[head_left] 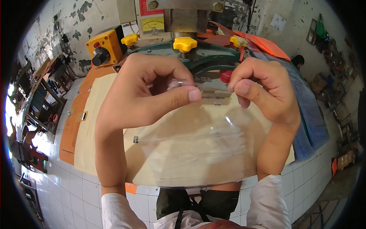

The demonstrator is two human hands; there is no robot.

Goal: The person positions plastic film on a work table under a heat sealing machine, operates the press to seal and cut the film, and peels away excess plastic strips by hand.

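Note:
My left hand (pixel 148 93) pinches a clear plastic sheet (pixel 213 91) between thumb and curled fingers. At its other end, the thumb and forefinger of my right hand (pixel 263 86) close on the sheet's edge. The sheet is held up above the work board, and its full outline is hard to make out because it is see-through. Below my hands, a stack of clear plastic sheets (pixel 198 156) lies on the pale board (pixel 99 126), reaching its near edge. A small dark block (pixel 135 139) sits by the stack's left corner.
Behind my hands stands a green machine frame (pixel 152 49) with yellow knobs (pixel 185 44). A yellow control box (pixel 103 49) with a black dial is at the left. Blue sheeting (pixel 310 110) and orange material (pixel 267 44) lie at the right. A person (pixel 298 61) is partly visible beyond.

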